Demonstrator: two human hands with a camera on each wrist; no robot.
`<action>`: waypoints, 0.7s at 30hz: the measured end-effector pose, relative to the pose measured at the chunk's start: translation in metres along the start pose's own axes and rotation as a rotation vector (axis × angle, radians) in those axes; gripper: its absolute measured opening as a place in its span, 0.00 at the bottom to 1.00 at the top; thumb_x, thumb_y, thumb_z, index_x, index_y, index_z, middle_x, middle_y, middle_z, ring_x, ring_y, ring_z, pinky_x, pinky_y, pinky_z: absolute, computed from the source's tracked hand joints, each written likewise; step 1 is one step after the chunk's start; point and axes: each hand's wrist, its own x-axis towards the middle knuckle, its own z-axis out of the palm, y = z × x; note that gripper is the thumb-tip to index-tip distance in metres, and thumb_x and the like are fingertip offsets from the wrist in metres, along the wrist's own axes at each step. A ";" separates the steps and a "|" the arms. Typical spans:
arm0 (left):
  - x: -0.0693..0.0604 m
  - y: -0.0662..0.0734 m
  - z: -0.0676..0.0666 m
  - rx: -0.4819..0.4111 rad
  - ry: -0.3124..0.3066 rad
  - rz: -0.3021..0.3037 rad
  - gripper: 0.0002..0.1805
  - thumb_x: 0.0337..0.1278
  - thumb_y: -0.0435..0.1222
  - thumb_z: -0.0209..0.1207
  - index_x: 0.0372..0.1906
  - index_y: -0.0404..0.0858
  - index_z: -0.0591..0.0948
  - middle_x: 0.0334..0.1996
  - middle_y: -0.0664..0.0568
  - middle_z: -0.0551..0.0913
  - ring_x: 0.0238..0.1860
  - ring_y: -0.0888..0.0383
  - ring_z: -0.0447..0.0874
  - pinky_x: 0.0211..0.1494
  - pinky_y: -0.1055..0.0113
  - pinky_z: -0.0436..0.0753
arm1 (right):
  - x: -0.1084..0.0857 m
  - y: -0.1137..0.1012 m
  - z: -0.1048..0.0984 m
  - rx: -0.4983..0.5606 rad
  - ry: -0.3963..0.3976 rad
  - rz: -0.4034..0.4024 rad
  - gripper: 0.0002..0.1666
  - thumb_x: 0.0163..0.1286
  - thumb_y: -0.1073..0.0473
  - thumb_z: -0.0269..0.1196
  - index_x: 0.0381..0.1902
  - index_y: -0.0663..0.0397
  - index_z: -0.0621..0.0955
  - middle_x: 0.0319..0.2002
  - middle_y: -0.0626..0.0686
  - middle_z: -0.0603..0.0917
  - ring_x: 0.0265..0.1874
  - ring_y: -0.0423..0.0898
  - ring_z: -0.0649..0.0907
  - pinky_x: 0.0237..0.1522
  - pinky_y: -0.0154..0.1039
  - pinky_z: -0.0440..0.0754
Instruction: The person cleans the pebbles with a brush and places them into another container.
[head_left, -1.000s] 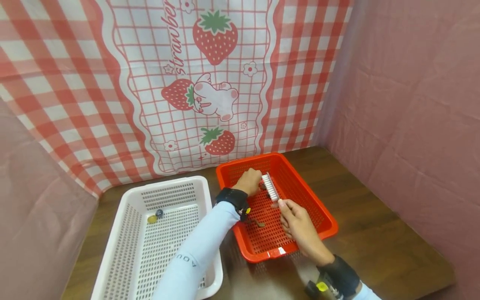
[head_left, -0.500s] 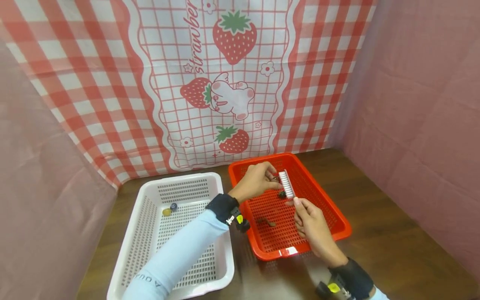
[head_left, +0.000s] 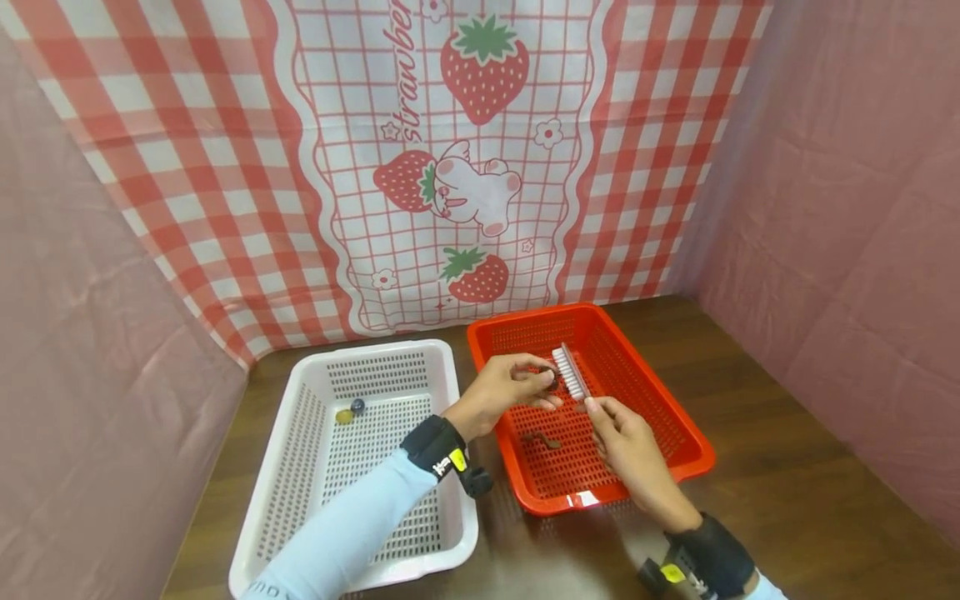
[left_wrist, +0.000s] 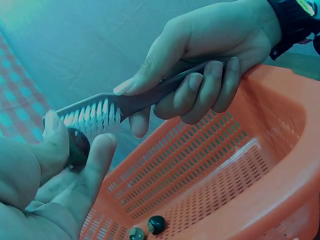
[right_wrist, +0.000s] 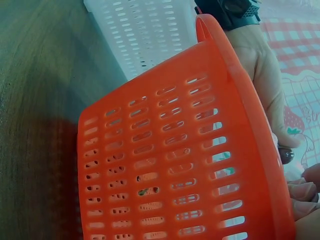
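Note:
My left hand (head_left: 501, 388) pinches a small, dark, shiny rounded piece (left_wrist: 78, 149) between thumb and fingers, above the red basket (head_left: 525, 497). My right hand (head_left: 626, 450) grips the handle of a scrubbing brush (head_left: 572, 372) with white bristles and a greyish handle. In the left wrist view the bristles (left_wrist: 95, 117) lie right by the dark piece; whether they touch it I cannot tell. Part of the piece is hidden by the thumb. Two more dark rounded pieces (left_wrist: 156, 225) lie in the red basket. A brown, uneven strip of something (head_left: 542, 440) lies on its floor.
A white basket (head_left: 242, 533) stands left of the red one, holding a yellowish piece (head_left: 344, 417) and a dark bluish round piece (head_left: 358, 407). Both stand on a wooden table (head_left: 765, 467). A strawberry-print cloth (head_left: 480, 167) hangs behind, with pink cloth at both sides.
My left hand has come up from the red basket's floor with the dark piece and turned toward me beside the brush. My right hand keeps its grip on the brush. The head view has shifted left.

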 end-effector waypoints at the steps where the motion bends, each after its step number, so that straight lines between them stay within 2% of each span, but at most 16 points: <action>1: 0.001 -0.002 0.000 -0.001 -0.007 0.004 0.15 0.70 0.31 0.64 0.56 0.29 0.81 0.40 0.36 0.89 0.36 0.50 0.91 0.52 0.53 0.88 | 0.000 0.000 0.000 -0.011 0.003 -0.001 0.25 0.82 0.46 0.55 0.54 0.67 0.77 0.21 0.50 0.66 0.16 0.39 0.64 0.15 0.31 0.64; 3: 0.001 -0.003 0.000 0.017 -0.013 0.018 0.13 0.70 0.31 0.63 0.54 0.28 0.81 0.37 0.39 0.89 0.36 0.49 0.91 0.48 0.56 0.90 | 0.000 0.000 0.001 -0.043 0.008 -0.008 0.24 0.82 0.47 0.55 0.52 0.66 0.78 0.22 0.49 0.67 0.16 0.39 0.65 0.16 0.31 0.64; 5: 0.001 -0.003 0.001 0.031 -0.010 0.036 0.13 0.70 0.32 0.64 0.53 0.29 0.81 0.38 0.40 0.89 0.38 0.47 0.90 0.49 0.54 0.89 | 0.000 0.001 0.001 -0.078 0.011 -0.018 0.22 0.82 0.47 0.55 0.52 0.64 0.78 0.22 0.50 0.68 0.17 0.39 0.66 0.17 0.32 0.65; 8: 0.000 -0.005 0.003 0.012 0.046 0.037 0.12 0.69 0.32 0.65 0.52 0.31 0.83 0.40 0.42 0.89 0.40 0.48 0.89 0.53 0.51 0.88 | 0.000 0.002 0.000 -0.110 0.012 -0.029 0.22 0.82 0.47 0.56 0.52 0.63 0.79 0.22 0.50 0.68 0.17 0.40 0.66 0.17 0.33 0.65; 12: 0.000 -0.009 0.007 -0.049 0.124 0.016 0.13 0.68 0.30 0.65 0.54 0.29 0.83 0.43 0.44 0.89 0.37 0.54 0.88 0.56 0.49 0.86 | 0.000 0.003 0.000 -0.130 0.010 -0.028 0.22 0.82 0.46 0.55 0.53 0.62 0.79 0.22 0.50 0.68 0.17 0.40 0.66 0.17 0.33 0.66; 17: -0.001 -0.013 0.009 -0.110 0.166 -0.004 0.14 0.67 0.26 0.65 0.55 0.27 0.81 0.45 0.40 0.88 0.38 0.56 0.89 0.56 0.54 0.87 | 0.001 0.003 0.002 -0.138 -0.002 -0.013 0.23 0.82 0.46 0.55 0.54 0.62 0.80 0.22 0.49 0.67 0.17 0.40 0.66 0.16 0.33 0.65; 21: -0.003 -0.015 0.009 -0.108 0.193 0.002 0.14 0.66 0.26 0.65 0.54 0.26 0.83 0.47 0.40 0.88 0.42 0.54 0.89 0.56 0.58 0.87 | 0.002 0.002 0.004 -0.139 -0.005 -0.004 0.22 0.82 0.46 0.56 0.52 0.61 0.80 0.21 0.50 0.67 0.16 0.40 0.65 0.16 0.33 0.64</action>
